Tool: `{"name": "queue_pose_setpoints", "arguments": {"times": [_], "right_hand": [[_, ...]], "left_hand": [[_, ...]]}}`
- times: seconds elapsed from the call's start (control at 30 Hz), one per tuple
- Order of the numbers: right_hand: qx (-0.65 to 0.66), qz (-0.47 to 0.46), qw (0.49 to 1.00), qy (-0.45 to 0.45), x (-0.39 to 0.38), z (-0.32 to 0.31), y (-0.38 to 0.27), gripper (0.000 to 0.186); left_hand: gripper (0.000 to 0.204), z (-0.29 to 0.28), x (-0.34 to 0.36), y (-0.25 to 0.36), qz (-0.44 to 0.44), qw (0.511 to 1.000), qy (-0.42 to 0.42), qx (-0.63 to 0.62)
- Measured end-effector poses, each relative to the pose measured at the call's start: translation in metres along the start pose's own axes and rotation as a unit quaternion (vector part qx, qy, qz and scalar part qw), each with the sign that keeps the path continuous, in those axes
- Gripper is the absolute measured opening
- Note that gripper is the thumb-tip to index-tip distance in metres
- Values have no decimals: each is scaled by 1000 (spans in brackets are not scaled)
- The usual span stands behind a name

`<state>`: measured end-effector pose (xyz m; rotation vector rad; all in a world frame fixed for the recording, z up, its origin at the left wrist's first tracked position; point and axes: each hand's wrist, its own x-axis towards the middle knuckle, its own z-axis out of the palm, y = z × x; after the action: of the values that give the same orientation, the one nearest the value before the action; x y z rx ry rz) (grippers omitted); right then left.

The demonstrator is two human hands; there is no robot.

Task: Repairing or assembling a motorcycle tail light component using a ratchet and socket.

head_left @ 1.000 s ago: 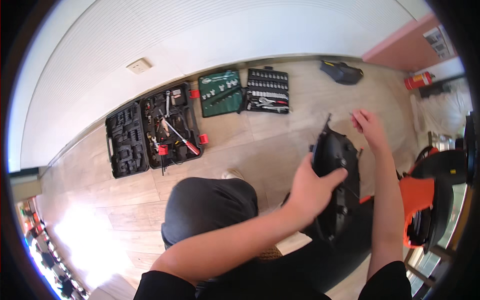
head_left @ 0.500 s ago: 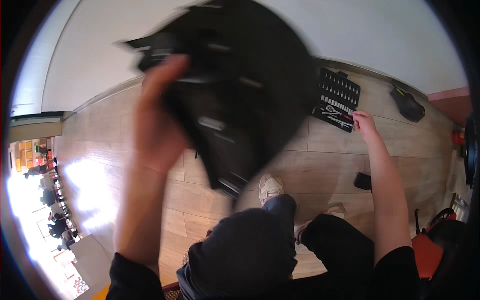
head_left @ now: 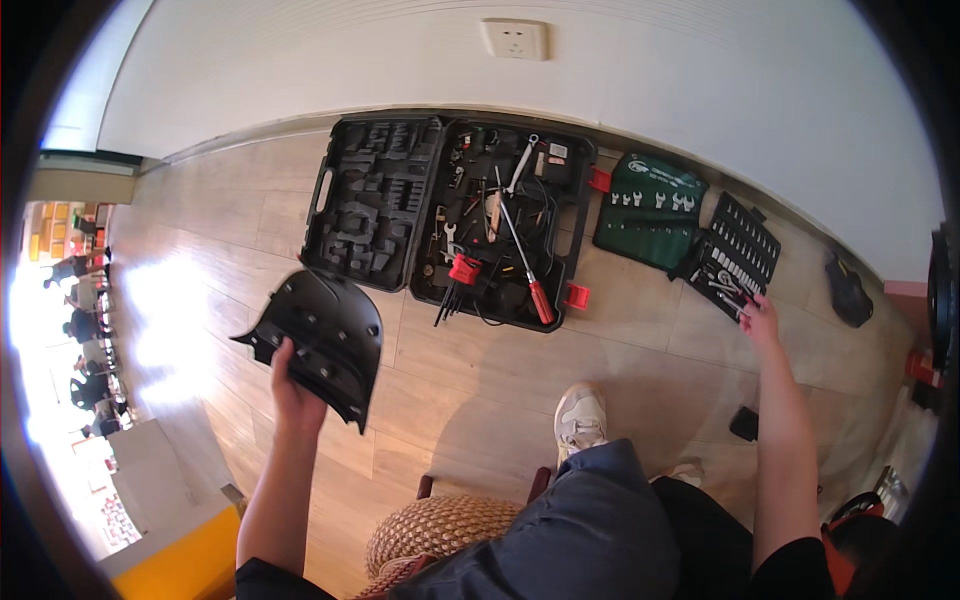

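Observation:
My left hand point(head_left: 297, 402) grips a black curved plastic panel point(head_left: 335, 325) by its lower edge, thumb on the face with several small raised fittings. It is held up over the floor, left of the tool case. On the right, my right hand point(head_left: 761, 321) reaches down to the near edge of a black socket set point(head_left: 745, 240), an open box with rows of bits, sockets and a ratchet. Its fingers are pinched together there; what lies between them is too small to make out.
A large open black tool case point(head_left: 370, 200) lies along the wall, holding a red-handled screwdriver point(head_left: 540, 300) and loose wrenches. Beside it is a green wrench pouch point(head_left: 645, 235). A black pouch-like object point(head_left: 848, 290) lies far right. A woven stool point(head_left: 440, 530) stands near my legs.
The black panel has swung down and left, away from close in front of the view, uncovering the tool case and green pouch. My right hand stays at the socket set's near edge.

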<state>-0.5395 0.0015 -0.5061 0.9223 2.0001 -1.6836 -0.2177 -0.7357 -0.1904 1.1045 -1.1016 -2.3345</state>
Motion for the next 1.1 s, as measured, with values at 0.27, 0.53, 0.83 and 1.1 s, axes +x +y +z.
{"name": "queue_pose_setpoints", "arguments": {"times": [0.27, 0.53, 0.83, 1.1], "right_hand": [[-95, 85, 900, -417, -316, 105, -57, 42], [115, 152, 834, -517, -471, 105, -95, 71], [44, 146, 895, -420, -539, 41, -85, 70], [-130, 111, 897, -407, -549, 50, -102, 82]], "left_hand": [[53, -78, -44, -64, -129, 987, 65, -69], [54, -80, -52, -113, -223, 964, 56, -133], [48, -83, -65, -114, -244, 959, 35, -138], [49, -68, -54, -97, -194, 979, 8, -62]]}}
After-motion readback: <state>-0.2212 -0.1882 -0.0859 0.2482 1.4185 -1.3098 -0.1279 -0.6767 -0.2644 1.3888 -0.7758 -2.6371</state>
